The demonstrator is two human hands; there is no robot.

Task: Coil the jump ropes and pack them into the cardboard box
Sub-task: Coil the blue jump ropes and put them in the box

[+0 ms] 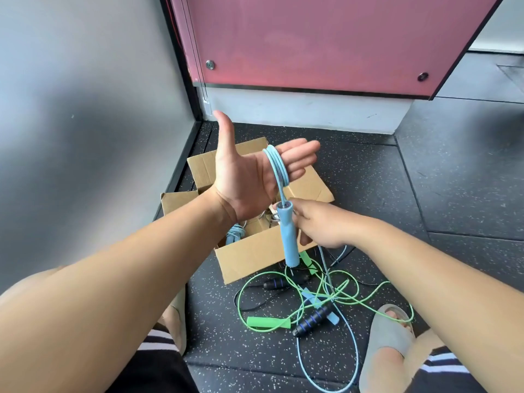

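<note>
My left hand is held up flat, palm toward me, with several turns of a light blue jump rope wrapped around its fingers. One blue handle hangs straight down from the coil. My right hand pinches the rope just right of that handle, and the cord trails down to the floor. The open cardboard box stands on the floor below my hands, with another coiled blue rope inside.
A green jump rope and a black rope with blue-banded handles lie tangled on the speckled black floor in front of the box. My grey slipper is at lower right. A grey wall at left, a pink panel behind.
</note>
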